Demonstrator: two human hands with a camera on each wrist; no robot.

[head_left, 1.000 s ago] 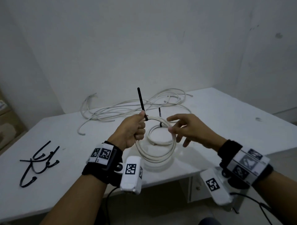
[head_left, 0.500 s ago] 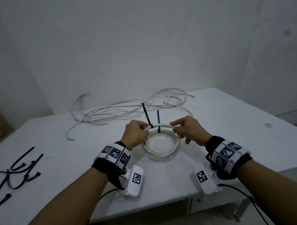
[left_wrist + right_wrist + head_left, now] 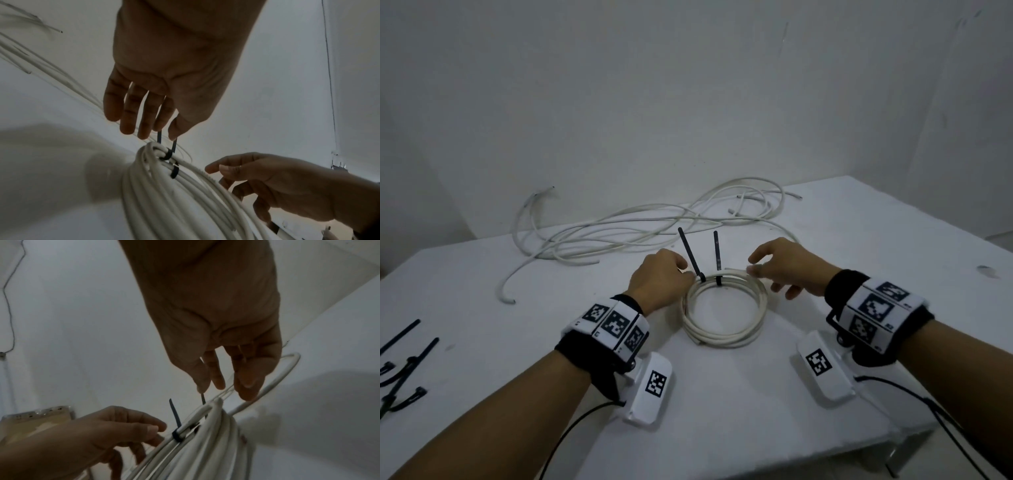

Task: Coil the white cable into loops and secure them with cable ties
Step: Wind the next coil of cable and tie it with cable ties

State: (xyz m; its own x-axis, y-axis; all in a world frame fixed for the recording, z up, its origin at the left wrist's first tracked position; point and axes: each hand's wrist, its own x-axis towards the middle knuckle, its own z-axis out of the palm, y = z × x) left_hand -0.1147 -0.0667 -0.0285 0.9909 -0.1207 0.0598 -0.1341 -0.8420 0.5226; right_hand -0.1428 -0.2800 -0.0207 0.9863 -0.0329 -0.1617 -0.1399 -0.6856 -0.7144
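Note:
A coil of white cable lies flat on the white table. Two black cable ties wrap its far side, with their tails standing up. My left hand sits at the coil's far-left edge beside the left tie. In the left wrist view its fingers hang loose just above the tie head and grip nothing. My right hand rests relaxed fingertips on the coil's far-right rim. The right wrist view shows its fingers straight over the outer loop.
More white cable sprawls loose across the back of the table by the wall. Several spare black cable ties lie at the left edge. The table's front edge runs close below my wrists.
The coil, held up in my left hand with a tie tail pinched, has come down onto the table. Both hands moved to its far rim and their fingers have loosened.

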